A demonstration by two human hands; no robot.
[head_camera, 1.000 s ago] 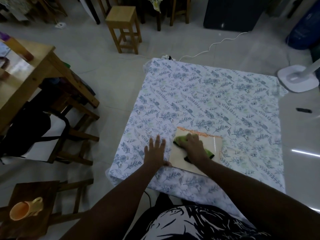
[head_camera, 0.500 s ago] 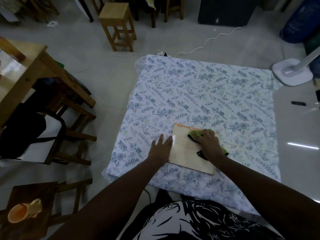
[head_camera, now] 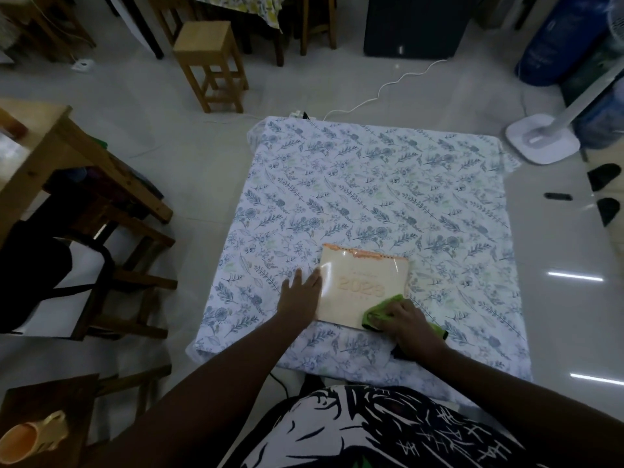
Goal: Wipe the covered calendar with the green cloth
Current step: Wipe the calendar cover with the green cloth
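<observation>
A cream calendar [head_camera: 359,282] in a shiny clear cover, with an orange spiral edge on its far side, lies on a floral-clothed table [head_camera: 388,197] near the front edge. My left hand [head_camera: 302,292] rests flat, fingers spread, against the calendar's left edge. My right hand [head_camera: 405,324] presses the green cloth [head_camera: 380,312] onto the calendar's near right corner. Part of the cloth is hidden under that hand, and a strip shows to its right.
A wooden table [head_camera: 50,153] and dark chairs stand at the left. A wooden stool [head_camera: 209,59] is beyond the table. A white fan base [head_camera: 543,140] and a cable lie on the tiled floor at the right. An orange mug [head_camera: 30,440] sits at lower left.
My right hand has drawn the green cloth from the calendar's upper middle down to its near right corner. The left hand has stayed against the left edge. The camera view has shifted.
</observation>
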